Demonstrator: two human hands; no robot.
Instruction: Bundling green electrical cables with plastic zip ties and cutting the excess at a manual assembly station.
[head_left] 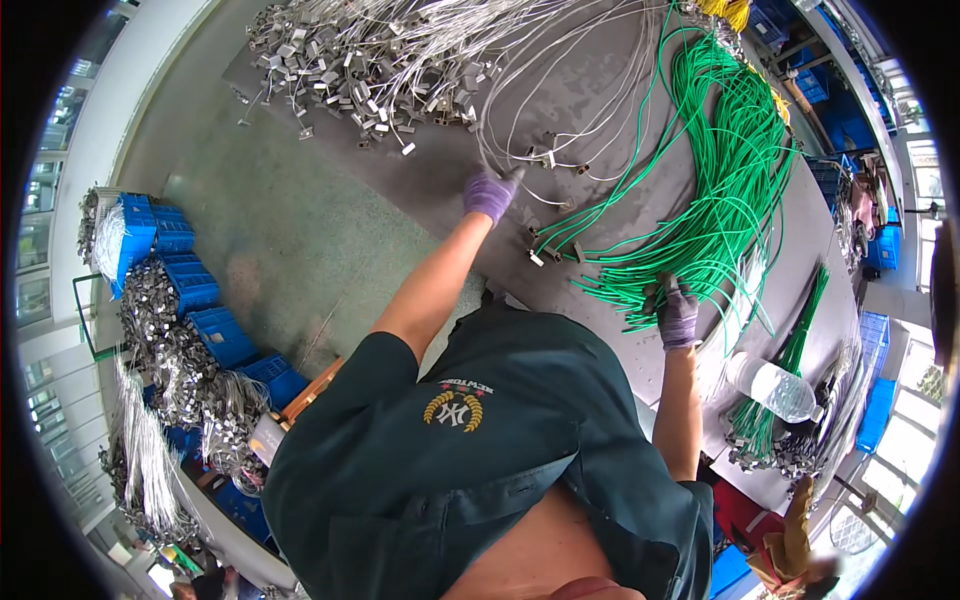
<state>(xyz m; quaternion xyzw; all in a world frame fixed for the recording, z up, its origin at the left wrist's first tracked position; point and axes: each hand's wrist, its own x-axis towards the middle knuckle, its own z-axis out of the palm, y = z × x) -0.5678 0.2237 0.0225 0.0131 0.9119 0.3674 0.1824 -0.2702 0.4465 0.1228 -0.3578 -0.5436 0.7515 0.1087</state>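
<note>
My left hand [493, 193], in a purple glove, reaches over the grey table to the loose white cables [515, 110]. Its thumb stands apart from the blurred fingers, beside a looping cable. Small metal connectors [545, 157] lie just beyond it. Close to my body, my right hand [676, 312], in a darker purple glove, is on the near end of a large bundle of green cables [725, 150]. Its fingers curl down among the strands, and their tips are partly hidden. Several green cables stretch left to connectors [560, 252] between my hands.
A heap of white cables with metal connectors [350, 75] covers the far left of the table [430, 165]. At right lie a clear plastic bottle [775, 388] and more cable bundles [805, 330]. Blue crates [220, 335] and connector piles stand at left. Someone's arm [797, 530] shows lower right.
</note>
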